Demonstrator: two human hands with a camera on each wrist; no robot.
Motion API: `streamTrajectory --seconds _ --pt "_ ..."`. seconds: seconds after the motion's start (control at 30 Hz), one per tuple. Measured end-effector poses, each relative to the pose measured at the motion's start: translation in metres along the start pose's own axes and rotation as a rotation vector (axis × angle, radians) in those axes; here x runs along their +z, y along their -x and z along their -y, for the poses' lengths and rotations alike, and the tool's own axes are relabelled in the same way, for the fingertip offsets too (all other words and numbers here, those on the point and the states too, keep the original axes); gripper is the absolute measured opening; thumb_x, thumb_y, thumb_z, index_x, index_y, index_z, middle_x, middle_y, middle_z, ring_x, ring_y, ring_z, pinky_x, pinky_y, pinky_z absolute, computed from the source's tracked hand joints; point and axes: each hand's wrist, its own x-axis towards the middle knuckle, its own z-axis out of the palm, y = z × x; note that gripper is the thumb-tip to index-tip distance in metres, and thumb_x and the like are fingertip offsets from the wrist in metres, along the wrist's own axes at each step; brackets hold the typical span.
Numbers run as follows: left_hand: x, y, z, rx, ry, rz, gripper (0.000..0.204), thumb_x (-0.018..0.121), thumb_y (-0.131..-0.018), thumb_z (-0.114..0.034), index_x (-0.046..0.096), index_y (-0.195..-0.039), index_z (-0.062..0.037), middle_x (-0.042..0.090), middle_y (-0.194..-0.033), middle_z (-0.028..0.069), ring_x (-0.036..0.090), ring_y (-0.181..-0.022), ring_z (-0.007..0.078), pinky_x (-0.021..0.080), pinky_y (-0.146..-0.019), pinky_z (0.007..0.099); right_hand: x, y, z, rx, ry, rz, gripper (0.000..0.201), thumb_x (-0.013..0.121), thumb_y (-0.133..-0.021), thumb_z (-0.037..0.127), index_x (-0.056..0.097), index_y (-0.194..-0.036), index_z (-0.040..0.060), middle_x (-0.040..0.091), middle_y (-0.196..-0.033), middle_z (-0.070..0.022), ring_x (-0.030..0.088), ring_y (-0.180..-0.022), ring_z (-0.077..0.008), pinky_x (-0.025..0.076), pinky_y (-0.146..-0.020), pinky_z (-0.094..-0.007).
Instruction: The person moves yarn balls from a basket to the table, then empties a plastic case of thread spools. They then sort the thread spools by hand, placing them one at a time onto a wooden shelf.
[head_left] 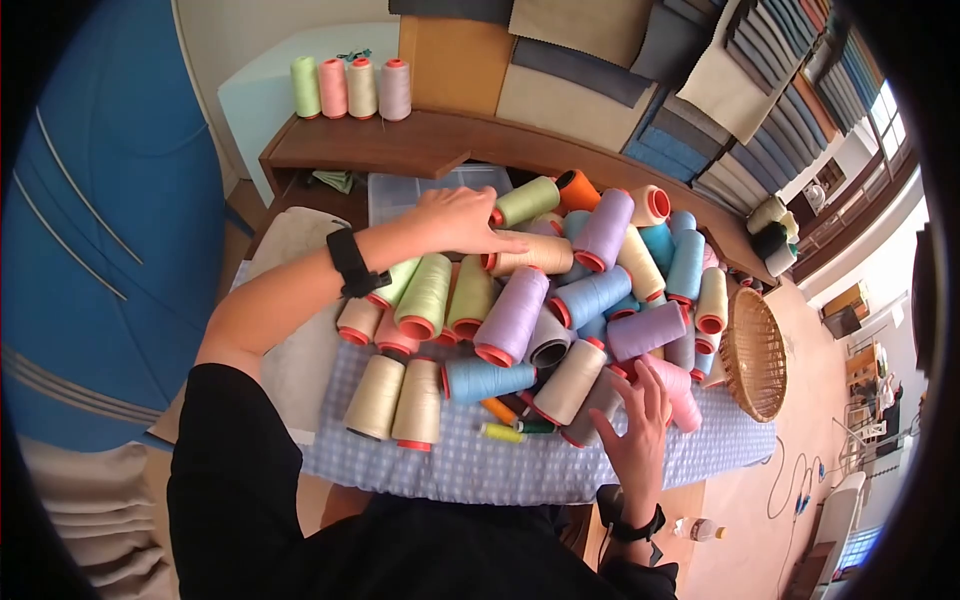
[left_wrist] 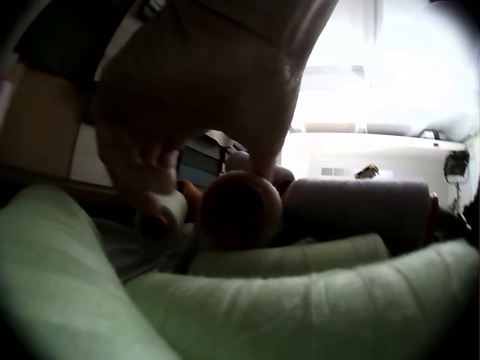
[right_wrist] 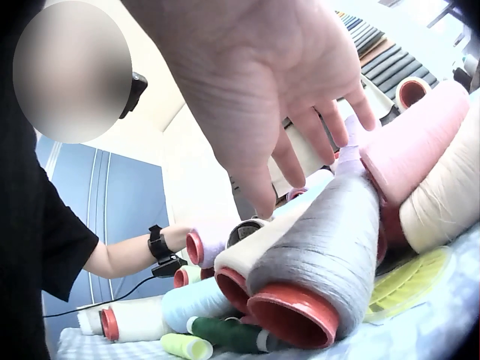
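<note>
Many thread cones lie heaped on a checkered cloth [head_left: 470,480]. My left hand [head_left: 460,220] reaches over the back of the heap, its thumb on a peach cone [head_left: 540,256] and its fingertips at the end of a green cone [head_left: 527,202]. In the left wrist view the hand [left_wrist: 202,90] spans these two cones, dark and blurred. At the front right, my right hand [head_left: 637,430] has its fingers spread beside a pink cone [head_left: 672,395]. The right wrist view shows that palm [right_wrist: 277,82] above a grey cone [right_wrist: 322,247], holding nothing.
Several cones [head_left: 362,90] stand upright on the wooden shelf [head_left: 350,145] at the back left. A clear plastic box [head_left: 395,190] sits behind the heap. To the right is a wicker basket [head_left: 752,355]; a bottle [head_left: 698,528] stands lower right. Fabric samples [head_left: 575,110] hang behind.
</note>
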Motion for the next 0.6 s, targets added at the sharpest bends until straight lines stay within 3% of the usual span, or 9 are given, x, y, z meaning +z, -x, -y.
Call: streamTrajectory --seconds 0.03,0.07,0.13,0.23,0.37,0.47,0.5,0.57,0.6 --pt "0.011 -0.015 0.012 0.132 0.184 0.131 0.072 0.065 -0.068 -0.064 0.060 -0.098 0.0009 0.065 -0.093 0.0178 0.063 -0.088 0.0272 0.049 -0.073 0.0356 0.000 0.003 -0.001 0.010 0.011 -0.016 0.054 0.077 -0.063 0.011 0.056 -0.113 0.0099 0.042 -0.132 -0.0155 0.044 -0.115 -0.0356 0.039 -0.093 -0.0433" --pt "0.017 -0.020 0.015 0.134 0.185 0.129 0.072 0.065 -0.068 -0.064 0.060 -0.098 0.0009 0.065 -0.093 0.0178 0.063 -0.088 0.0272 0.049 -0.073 0.0356 -0.001 0.005 -0.002 0.009 0.013 -0.017 0.054 0.077 -0.063 0.011 0.056 -0.113 0.0099 0.042 -0.132 -0.0155 0.044 -0.115 -0.0356 0.039 -0.093 -0.0433" --pt "0.020 -0.024 0.015 0.256 0.296 0.271 0.058 0.070 -0.070 -0.054 0.061 -0.088 0.0006 0.065 -0.085 0.0157 0.063 -0.080 0.0258 0.049 -0.068 0.0334 -0.002 0.007 -0.005 0.077 -0.029 0.010 0.063 0.078 -0.062 0.013 0.052 -0.120 0.0118 0.036 -0.137 -0.0173 0.038 -0.122 -0.0375 0.035 -0.097 -0.0468" --pt "0.002 -0.023 0.010 0.281 0.217 0.260 0.050 0.071 -0.072 -0.048 0.063 -0.080 0.0004 0.065 -0.075 0.0116 0.062 -0.070 0.0201 0.048 -0.063 0.0319 0.004 0.017 -0.015 0.128 -0.027 -0.002 0.071 0.079 -0.062 0.018 0.048 -0.126 0.0127 0.031 -0.141 -0.0179 0.030 -0.129 -0.0384 0.028 -0.101 -0.0517" --pt "-0.034 -0.020 0.021 0.046 0.492 0.411 0.040 0.069 -0.077 -0.042 0.064 -0.075 -0.0027 0.058 -0.064 0.0023 0.054 -0.058 0.0085 0.043 -0.053 0.0241 0.011 0.024 -0.029 0.166 -0.055 0.038 0.074 0.079 -0.062 0.027 0.047 -0.127 0.0123 0.029 -0.142 -0.0179 0.024 -0.132 -0.0398 0.023 -0.103 -0.0539" --pt "-0.045 -0.028 0.058 -0.020 0.920 0.437 0.039 0.063 -0.084 -0.037 0.062 -0.099 -0.0012 0.060 -0.081 0.0038 0.056 -0.067 0.0097 0.048 -0.057 0.0235 0.012 0.024 -0.034 0.165 -0.045 0.063 0.073 0.080 -0.062 0.028 0.049 -0.126 0.0119 0.029 -0.142 -0.0180 0.022 -0.133 -0.0401 0.023 -0.103 -0.0537" --pt "-0.044 -0.028 0.066 -0.023 0.917 0.439 0.039 0.063 -0.084 -0.037 0.062 -0.099 -0.0012 0.060 -0.081 0.0038 0.056 -0.067 0.0097 0.048 -0.057 0.0235 0.012 0.023 -0.033 0.167 -0.049 0.063 0.073 0.080 -0.062 0.028 0.049 -0.126 0.0119 0.029 -0.142 -0.0180 0.022 -0.133 -0.0401 0.023 -0.103 -0.0537" --pt "-0.044 -0.031 0.077 -0.067 1.338 0.294 0.042 0.064 -0.084 -0.036 0.058 -0.108 -0.0019 0.060 -0.100 0.0077 0.059 -0.085 0.0132 0.052 -0.070 0.0269 0.012 0.022 -0.031 0.182 -0.055 0.060 0.072 0.080 -0.061 0.029 0.050 -0.123 0.0114 0.029 -0.142 -0.0178 0.022 -0.133 -0.0398 0.023 -0.103 -0.0536" --pt "-0.041 -0.034 0.081 -0.064 1.335 0.298 0.042 0.064 -0.084 -0.036 0.058 -0.108 -0.0019 0.060 -0.100 0.0077 0.059 -0.085 0.0132 0.052 -0.070 0.0269 0.011 0.022 -0.030 0.186 -0.055 0.057 0.072 0.080 -0.061 0.029 0.050 -0.123 0.0114 0.029 -0.142 -0.0178 0.022 -0.133 -0.0398 0.023 -0.103 -0.0536"
